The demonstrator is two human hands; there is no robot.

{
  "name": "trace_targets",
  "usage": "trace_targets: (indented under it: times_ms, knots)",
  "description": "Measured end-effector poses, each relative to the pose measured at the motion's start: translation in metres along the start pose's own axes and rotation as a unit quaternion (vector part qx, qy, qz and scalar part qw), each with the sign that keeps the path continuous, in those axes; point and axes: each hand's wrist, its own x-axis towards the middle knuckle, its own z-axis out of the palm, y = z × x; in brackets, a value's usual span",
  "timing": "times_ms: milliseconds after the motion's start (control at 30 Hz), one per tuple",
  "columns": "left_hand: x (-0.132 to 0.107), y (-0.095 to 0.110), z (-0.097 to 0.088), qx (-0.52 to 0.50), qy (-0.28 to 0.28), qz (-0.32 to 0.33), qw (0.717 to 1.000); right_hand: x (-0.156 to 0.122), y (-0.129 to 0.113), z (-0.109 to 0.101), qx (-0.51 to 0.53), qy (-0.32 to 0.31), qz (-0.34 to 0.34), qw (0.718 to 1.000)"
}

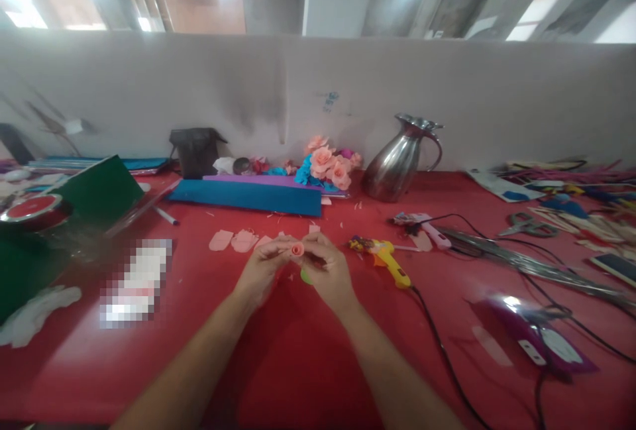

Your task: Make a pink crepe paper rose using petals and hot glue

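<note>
Between my two hands, above the red table [298,364], is a small rolled pink paper rosebud [297,250], its spiral end facing me. My left hand [265,268] pinches it from the left with fingers closed. From the other side my right hand [325,268] grips it as well, fingers bent around it. Just beyond the hands lie several cut pink paper petals [244,240], some partly hidden by my fingers. A light green round piece [306,276] shows beneath my right hand. To the right rests a yellow glue gun [390,263].
Finished pink paper roses [328,165] stand behind a blue sheet [248,197]. A steel jug [395,161] is at the back. On the right are a pink glue gun [434,231], scissors [529,226], a purple power strip [546,344] and trailing cords. Green sheets [99,188] lean at left.
</note>
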Motion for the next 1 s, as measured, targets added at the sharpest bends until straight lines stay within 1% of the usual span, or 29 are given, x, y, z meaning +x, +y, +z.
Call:
trace_targets:
  times_ms: [133, 200, 267, 333, 433, 500, 567, 733, 900, 1000]
  knots:
    - [0.0, -0.004, -0.002, 0.018, -0.018, -0.019, 1.0, 0.0, 0.004, 0.001, 0.009, 0.019, -0.008, 1.0]
    - [0.0, -0.007, -0.003, 0.036, -0.019, -0.018, 0.999, 0.001, 0.006, 0.001, 0.012, 0.026, -0.007, 1.0]
    - [0.0, -0.008, -0.003, 0.059, -0.003, -0.007, 0.998, 0.002, 0.006, 0.001, 0.015, 0.033, -0.011, 0.999]
    - [0.0, -0.008, -0.002, 0.073, 0.024, 0.007, 0.997, 0.002, 0.006, 0.002, 0.018, 0.04, -0.009, 0.999]
    - [-0.001, -0.005, -0.002, 0.062, 0.065, 0.023, 0.996, 0.001, 0.005, 0.003, 0.03, 0.034, 0.037, 0.998]
    - [-0.001, -0.002, -0.001, 0.048, 0.065, 0.024, 0.996, 0.0, 0.006, 0.003, 0.032, 0.025, 0.081, 0.996]
    - [-0.002, 0.001, -0.001, 0.043, 0.052, 0.019, 0.998, -0.001, 0.006, 0.004, 0.02, 0.018, 0.1, 0.995]
    - [-0.003, 0.006, 0.0, 0.05, 0.031, 0.022, 0.998, -0.001, 0.008, 0.004, -0.018, 0.005, 0.084, 0.996]
    - [-0.001, 0.004, -0.005, 0.044, 0.043, 0.028, 0.998, -0.001, 0.01, 0.007, -0.039, 0.0, 0.046, 0.998]
    - [0.0, 0.003, -0.007, 0.028, 0.036, 0.042, 0.998, -0.002, 0.012, 0.009, -0.031, -0.005, 0.039, 0.999]
